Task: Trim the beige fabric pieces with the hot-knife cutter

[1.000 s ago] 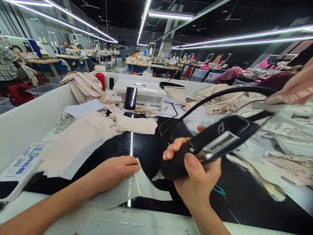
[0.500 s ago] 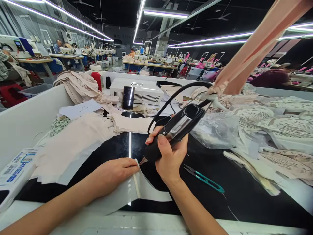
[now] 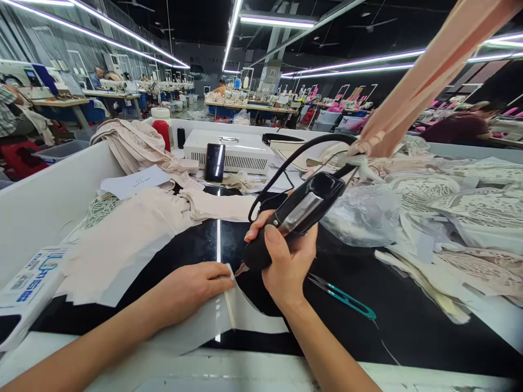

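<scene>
My right hand (image 3: pixel 286 267) is wrapped around a black corded hand tool (image 3: pixel 296 212) with a silver plate on its side. The tool's pointed, copper-coloured tip slants down to the left, close to the fingertips of my left hand (image 3: pixel 200 283). Those fingers are pressed together on the upper end of a narrow pale strip along the edge of a thin white fabric piece (image 3: pixel 204 326). The fabric lies on the glossy black work surface (image 3: pixel 392 337). Right of my right wrist lie teal-handled thread snips (image 3: pixel 343 296). My right palm hides part of the tool's grip.
Cream fabric pieces (image 3: pixel 118 245) lie to the left, beside a white printed box (image 3: pixel 30 288). Behind stand a phone (image 3: pixel 214 162) and a white vented unit (image 3: pixel 249 152). A clear plastic bag (image 3: pixel 363 215) and lace pieces (image 3: pixel 474 201) fill the right. A pink fabric band (image 3: pixel 441 71) suspends the tool.
Both hands, the tool and the fabric stay nearly in place. The tool and its tip appear shifted very slightly to the right, along with the left fingertips.
</scene>
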Motion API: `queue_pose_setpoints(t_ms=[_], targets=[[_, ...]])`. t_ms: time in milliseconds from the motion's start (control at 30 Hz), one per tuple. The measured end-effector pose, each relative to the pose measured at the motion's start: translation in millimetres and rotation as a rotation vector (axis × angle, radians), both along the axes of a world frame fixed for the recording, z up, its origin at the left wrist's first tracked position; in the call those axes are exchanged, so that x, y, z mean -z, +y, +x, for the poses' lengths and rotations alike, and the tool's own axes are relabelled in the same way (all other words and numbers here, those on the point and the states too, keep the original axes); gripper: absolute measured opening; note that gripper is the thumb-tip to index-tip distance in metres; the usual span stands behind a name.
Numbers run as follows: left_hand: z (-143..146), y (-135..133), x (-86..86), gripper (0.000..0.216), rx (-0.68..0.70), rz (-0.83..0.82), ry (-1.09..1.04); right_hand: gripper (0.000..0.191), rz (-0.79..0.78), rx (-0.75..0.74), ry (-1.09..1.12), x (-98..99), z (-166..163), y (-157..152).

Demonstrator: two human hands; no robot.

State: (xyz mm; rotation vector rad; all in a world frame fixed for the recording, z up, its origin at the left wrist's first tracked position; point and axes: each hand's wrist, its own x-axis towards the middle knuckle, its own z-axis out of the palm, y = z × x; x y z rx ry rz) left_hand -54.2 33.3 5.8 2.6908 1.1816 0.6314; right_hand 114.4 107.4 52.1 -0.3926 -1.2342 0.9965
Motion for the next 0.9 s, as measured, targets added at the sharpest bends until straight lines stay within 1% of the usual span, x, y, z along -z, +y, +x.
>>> queue_pose_setpoints(t_ms=[100,267,467,600,667,767,833,900], targets=[[-1.8,-0.7,2.6,0.039,-0.006,0.008,-0.008,0.023,0.005,0.005,0.012,-1.2,4.2,-2.8],[-5.2,-0.8,7.9,0.042,0.002,0.022,-0.002,0.025,-0.001,-0.007,0.028,-0.1,6.7,-6.6],[-5.0,-0.6,3.4,0.04,0.014,-0.007,0.012,0.027,-0.01,-0.012,0.021,3.9,3.6,-8.8],[-6.8,-0.7,2.9,0.045,0.006,-0.027,0.03,0.025,-0.015,0.01,-0.008,2.8,3.1,-10.6],[-8.9,-0.4,3.8,0.046,0.012,0.003,0.067,0.025,-0.015,0.001,-0.001,0.6,4.6,-11.2],[-10.1,-0.2,4.2,0.043,0.049,0.12,0.108,0.026,-0.009,-0.001,0.031,-3.3,9.4,-12.0],[-7.1,-1.0,2.9,0.042,0.084,0.181,0.093,0.027,-0.004,0.006,0.038,-4.9,13.0,-13.0],[-1.3,-2.7,0.8,0.041,0.096,0.167,0.061,0.027,-0.014,0.011,0.032,-5.3,15.6,-14.3]])
